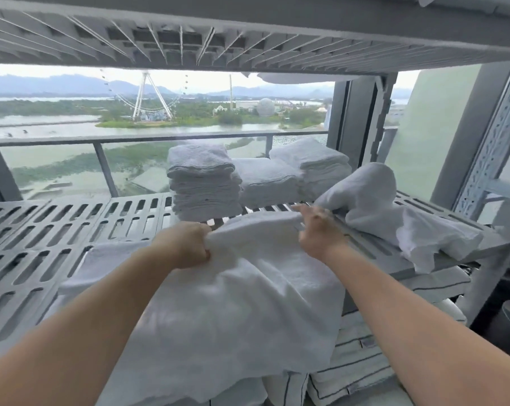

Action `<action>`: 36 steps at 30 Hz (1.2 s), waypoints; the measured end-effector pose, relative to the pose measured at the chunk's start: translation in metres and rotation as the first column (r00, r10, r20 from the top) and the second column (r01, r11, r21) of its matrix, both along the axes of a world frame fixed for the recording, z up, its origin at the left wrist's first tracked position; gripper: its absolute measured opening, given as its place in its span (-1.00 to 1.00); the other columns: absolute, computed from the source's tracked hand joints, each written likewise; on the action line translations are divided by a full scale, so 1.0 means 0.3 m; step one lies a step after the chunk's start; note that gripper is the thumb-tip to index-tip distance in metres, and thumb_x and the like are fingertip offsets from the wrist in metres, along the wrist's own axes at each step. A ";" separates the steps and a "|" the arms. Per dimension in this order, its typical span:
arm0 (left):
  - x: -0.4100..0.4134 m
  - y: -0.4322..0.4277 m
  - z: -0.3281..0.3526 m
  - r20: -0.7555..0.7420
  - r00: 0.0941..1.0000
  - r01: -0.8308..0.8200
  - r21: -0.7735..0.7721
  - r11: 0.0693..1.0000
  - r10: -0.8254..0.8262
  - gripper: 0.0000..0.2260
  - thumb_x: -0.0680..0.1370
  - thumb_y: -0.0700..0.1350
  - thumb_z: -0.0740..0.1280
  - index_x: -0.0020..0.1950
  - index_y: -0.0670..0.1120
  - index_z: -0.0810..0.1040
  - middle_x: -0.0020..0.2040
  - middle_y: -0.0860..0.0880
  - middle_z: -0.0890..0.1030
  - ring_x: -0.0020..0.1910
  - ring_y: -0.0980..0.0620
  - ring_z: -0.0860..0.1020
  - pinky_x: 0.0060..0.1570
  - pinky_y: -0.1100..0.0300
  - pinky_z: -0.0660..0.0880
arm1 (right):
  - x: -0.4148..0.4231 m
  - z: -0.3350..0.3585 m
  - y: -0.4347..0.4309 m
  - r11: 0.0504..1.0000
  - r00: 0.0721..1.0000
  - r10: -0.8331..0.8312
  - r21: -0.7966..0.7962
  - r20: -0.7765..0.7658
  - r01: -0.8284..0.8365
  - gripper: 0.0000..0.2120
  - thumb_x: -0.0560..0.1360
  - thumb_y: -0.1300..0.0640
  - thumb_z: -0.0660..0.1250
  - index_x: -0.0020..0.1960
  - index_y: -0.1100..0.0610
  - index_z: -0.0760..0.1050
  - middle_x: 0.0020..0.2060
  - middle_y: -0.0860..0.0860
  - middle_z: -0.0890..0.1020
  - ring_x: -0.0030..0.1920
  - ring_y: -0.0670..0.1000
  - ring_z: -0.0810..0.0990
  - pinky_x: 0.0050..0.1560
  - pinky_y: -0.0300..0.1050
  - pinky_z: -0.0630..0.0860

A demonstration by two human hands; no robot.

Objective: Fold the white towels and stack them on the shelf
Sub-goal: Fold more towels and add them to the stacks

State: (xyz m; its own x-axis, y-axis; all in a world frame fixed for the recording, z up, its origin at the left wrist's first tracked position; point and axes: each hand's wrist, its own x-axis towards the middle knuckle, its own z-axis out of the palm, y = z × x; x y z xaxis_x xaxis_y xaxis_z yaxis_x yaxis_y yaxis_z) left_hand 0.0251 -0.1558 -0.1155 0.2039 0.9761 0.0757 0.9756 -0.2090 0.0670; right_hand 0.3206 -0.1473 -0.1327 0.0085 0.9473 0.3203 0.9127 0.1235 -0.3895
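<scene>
A large white towel (242, 312) lies spread over the front of the grey slotted shelf (51, 230) and hangs over its edge. My left hand (186, 244) grips a bunched fold of its far edge. My right hand (318, 230) holds the same edge further right, fingers curled on the cloth. Behind stand three stacks of folded white towels: a tall one (202, 183), a lower one (267, 181) and one at the back right (318, 165).
A crumpled unfolded white towel (394, 218) lies at the shelf's right end. Another grey shelf (218, 33) runs overhead. Folded linens with dark stripes (359, 373) sit on the level below. The shelf's left half is bare slats. A window and balcony rail lie behind.
</scene>
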 end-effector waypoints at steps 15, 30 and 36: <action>-0.042 0.026 0.048 0.029 0.987 -0.158 -0.062 0.986 0.160 -0.73 0.42 0.07 0.47 0.03 -0.02 0.57 0.00 0.00 0.62 0.06 -0.06 0.55 0.05 0.05 0.51 | 0.011 0.012 0.417 0.960 0.869 0.204 -0.080 -0.451 -0.267 -0.83 0.39 0.03 0.49 -0.32 0.06 0.61 -0.42 -0.11 0.61 -0.27 -0.02 0.56 -0.26 -0.12 0.41; -0.098 0.046 0.065 0.005 0.988 -0.152 0.064 0.986 0.152 -0.71 0.44 0.17 0.48 0.05 0.03 0.61 0.06 0.02 0.52 0.13 -0.01 0.48 0.12 0.10 0.43 | 0.008 0.003 0.451 0.963 0.956 0.197 0.226 -0.215 -0.147 -0.73 0.62 -0.01 0.17 0.14 0.20 0.37 0.00 0.30 0.60 0.03 0.33 0.59 -0.12 0.04 0.35; -0.153 -0.009 0.041 0.105 0.991 -0.097 0.133 0.986 0.083 -0.72 0.43 0.13 0.52 -0.26 -0.02 0.56 -0.23 0.01 0.56 -0.18 -0.03 0.50 -0.21 0.14 0.36 | 0.048 -0.028 0.404 0.990 0.927 0.075 0.138 -0.368 -0.025 -0.82 0.54 0.19 0.19 0.03 0.20 0.55 -0.01 0.23 0.66 0.01 0.25 0.60 -0.05 -0.05 0.41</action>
State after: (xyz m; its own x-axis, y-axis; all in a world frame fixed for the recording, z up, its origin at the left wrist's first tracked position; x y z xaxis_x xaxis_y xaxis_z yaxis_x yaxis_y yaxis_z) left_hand -0.0208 -0.1584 -0.1030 0.1003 0.9690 0.2257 0.9810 -0.1342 0.1402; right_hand 0.3350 -0.0262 -0.1411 0.1039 0.9007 0.4219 0.6968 0.2368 -0.6771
